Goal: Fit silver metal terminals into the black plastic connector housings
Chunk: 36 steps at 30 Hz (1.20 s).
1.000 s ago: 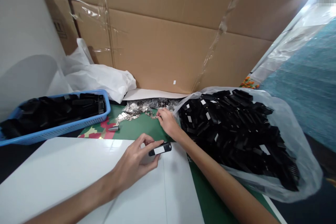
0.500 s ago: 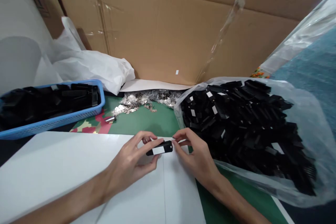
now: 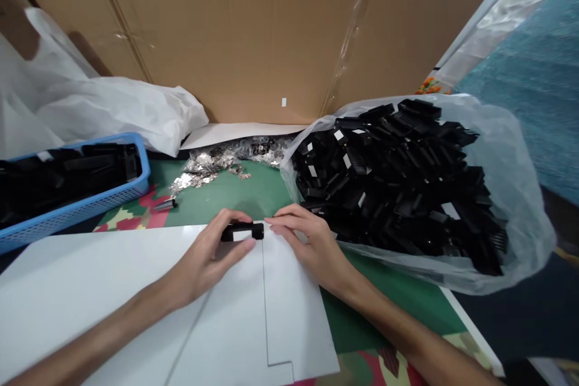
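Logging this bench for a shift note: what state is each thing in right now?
Left hand: grip shut on black part, held over the white sheet.
Right hand: fingertips at the part's right end; whether they pinch anything cannot be told.
Clear bag: open, heaped with black parts.
Blue basket: holds black parts.
Metal clips: loose pile on the green mat.
White bag: crumpled.

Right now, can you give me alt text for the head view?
The left hand pinches a small black part over a white board, the right hand touching its end. A clear bag of black parts lies right, a blue basket left.
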Tool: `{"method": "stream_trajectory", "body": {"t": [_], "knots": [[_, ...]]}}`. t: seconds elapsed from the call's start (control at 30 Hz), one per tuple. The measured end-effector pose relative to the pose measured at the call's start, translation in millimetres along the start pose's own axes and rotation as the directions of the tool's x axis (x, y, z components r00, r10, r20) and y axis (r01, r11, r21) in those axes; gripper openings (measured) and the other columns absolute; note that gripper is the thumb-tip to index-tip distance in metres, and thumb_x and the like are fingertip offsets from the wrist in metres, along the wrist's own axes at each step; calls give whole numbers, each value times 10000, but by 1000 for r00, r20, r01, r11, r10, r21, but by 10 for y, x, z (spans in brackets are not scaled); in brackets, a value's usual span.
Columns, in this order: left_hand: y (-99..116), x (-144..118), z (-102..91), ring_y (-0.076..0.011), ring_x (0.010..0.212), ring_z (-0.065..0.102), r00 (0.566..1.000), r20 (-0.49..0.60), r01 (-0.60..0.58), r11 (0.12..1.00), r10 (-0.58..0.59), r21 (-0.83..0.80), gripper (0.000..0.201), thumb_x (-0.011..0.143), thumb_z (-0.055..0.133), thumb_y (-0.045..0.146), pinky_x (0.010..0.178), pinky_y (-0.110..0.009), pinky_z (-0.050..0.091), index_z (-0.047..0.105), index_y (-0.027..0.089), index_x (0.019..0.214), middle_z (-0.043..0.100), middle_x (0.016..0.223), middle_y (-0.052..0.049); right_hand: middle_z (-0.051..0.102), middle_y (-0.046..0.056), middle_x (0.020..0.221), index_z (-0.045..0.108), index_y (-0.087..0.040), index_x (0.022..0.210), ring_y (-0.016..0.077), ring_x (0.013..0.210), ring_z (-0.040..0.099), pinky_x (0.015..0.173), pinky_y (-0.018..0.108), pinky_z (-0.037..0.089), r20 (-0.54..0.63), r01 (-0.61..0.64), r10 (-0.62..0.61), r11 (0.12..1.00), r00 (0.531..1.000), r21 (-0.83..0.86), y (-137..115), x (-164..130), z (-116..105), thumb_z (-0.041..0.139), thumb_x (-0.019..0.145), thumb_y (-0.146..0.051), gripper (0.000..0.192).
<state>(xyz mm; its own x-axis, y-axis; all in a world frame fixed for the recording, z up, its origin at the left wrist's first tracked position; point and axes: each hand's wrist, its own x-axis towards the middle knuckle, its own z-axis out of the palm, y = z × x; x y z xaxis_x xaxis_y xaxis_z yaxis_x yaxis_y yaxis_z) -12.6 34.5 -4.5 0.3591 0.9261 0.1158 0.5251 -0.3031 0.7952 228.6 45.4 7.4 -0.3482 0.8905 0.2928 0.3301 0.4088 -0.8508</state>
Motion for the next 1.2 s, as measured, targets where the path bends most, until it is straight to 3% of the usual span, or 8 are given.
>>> {"method": "stream_trajectory", "body": {"t": [0.1,0.27,0.37,0.5,0.63,0.87,1.2], "knots": [[-18,36,-3,-193,1081,642,999,22,-43,999,44,-25,186,1069,522,358,915,-348,543,611,294,1219,629,1165,-40,763,40,1049,757,-233,1141,180,950,729,898,333,587,-19,-87,90,992,996,93,45,7,36,670,936,-172,231],[-28,-6,7,-202,1206,615,984,-8,-178,984,178,-12,225,1028,617,275,1002,-358,539,610,283,1253,613,1265,-61,790,40,937,776,-194,966,193,900,751,878,338,599,28,-208,206,960,978,187,88,24,26,731,892,-220,90],[-9,-36,20,-190,1232,628,978,-9,-205,973,207,109,204,1015,643,256,1029,-336,533,654,291,1216,608,1321,-47,782,49,977,814,-216,990,195,906,740,842,332,588,29,-158,156,981,987,114,78,28,-8,702,918,-229,134],[-7,-44,42,-158,1143,695,973,-20,-228,967,232,113,249,996,675,248,1011,-297,555,637,287,1238,707,1254,-3,771,47,1039,816,-248,1075,182,931,719,815,310,553,22,-58,57,998,998,40,49,33,-65,626,986,-220,212],[-31,-50,53,-160,1105,719,972,-26,-231,966,235,116,247,979,699,259,996,-296,576,647,277,1220,745,1225,9,784,35,1048,788,-235,1151,175,928,728,806,285,547,10,-86,85,996,996,38,23,26,-81,663,975,-192,221],[-6,-65,60,-172,1115,710,969,-4,-243,963,245,117,240,983,687,236,1001,-322,586,658,250,1221,738,1229,-21,753,20,936,773,-177,1033,156,859,701,781,266,513,51,2,4,991,999,-131,-89,-8,-41,653,969,-84,164],[17,-75,60,-154,1113,679,940,-3,-337,933,340,126,258,997,660,176,986,-299,565,624,218,1249,740,1207,-27,714,39,886,795,-158,967,171,801,665,719,284,469,135,-13,60,945,989,-327,-239,100,-49,675,957,-64,152]]}}
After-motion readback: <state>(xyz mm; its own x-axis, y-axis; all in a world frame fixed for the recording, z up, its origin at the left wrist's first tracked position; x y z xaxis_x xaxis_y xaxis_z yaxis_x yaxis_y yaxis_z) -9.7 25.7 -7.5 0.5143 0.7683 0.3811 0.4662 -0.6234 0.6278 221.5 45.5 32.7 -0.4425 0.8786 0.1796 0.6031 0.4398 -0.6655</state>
